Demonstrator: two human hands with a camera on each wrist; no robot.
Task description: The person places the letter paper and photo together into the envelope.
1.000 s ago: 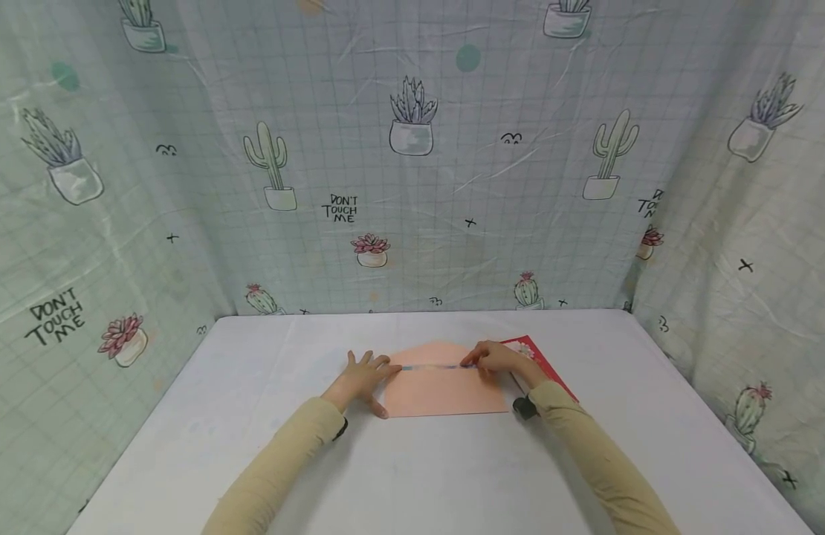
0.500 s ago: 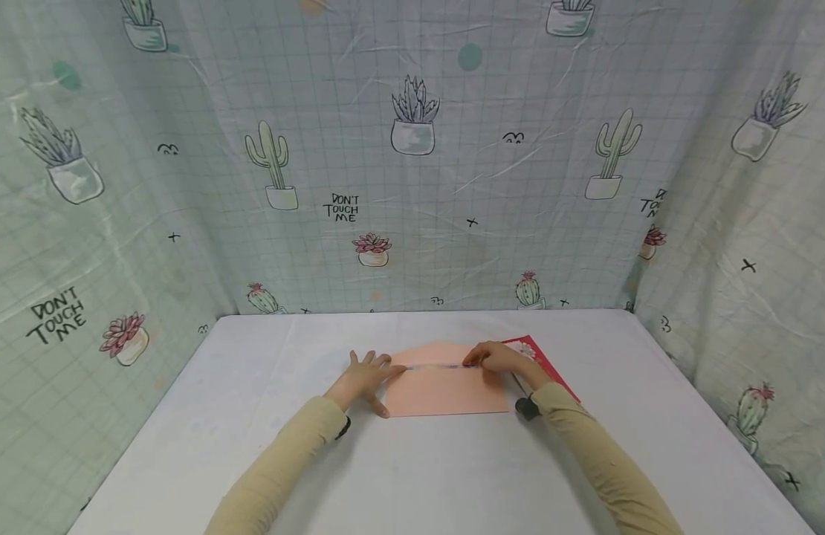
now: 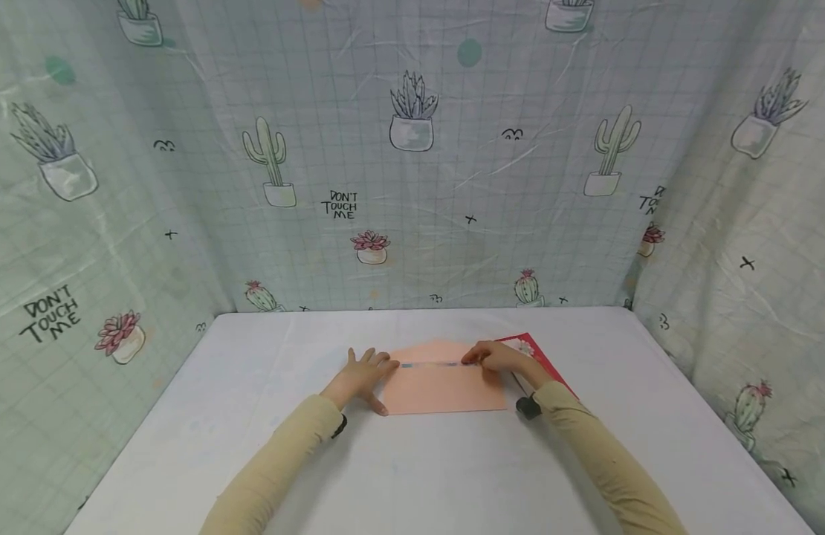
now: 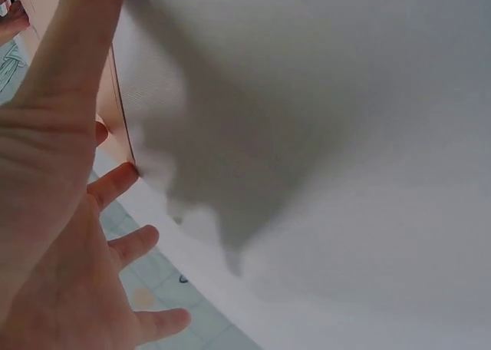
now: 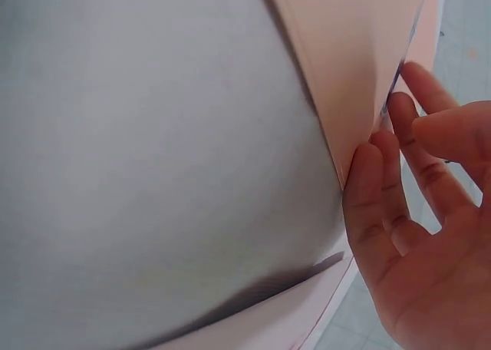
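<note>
A peach envelope [image 3: 446, 390] lies flat on the white table, its pointed flap [image 3: 439, 350] spread toward the far side. Along the flap's base runs a narrow strip [image 3: 429, 365] with bluish patches. My left hand [image 3: 360, 380] is at the envelope's left side, fingers spread and the thumb near its close left corner. In the left wrist view, a fingertip touches the envelope [image 4: 113, 116] at a corner. With bent fingers, my right hand [image 3: 496, 357] touches the strip's right end. The right wrist view shows its fingertips against the envelope's edge [image 5: 330, 66], the thumb appearing apart from them.
A red card with white flowers [image 3: 549, 365] lies partly under my right wrist. A small dark object [image 3: 528, 407] is by the right cuff. The table [image 3: 426, 475] ends at a cactus-print curtain [image 3: 412, 223].
</note>
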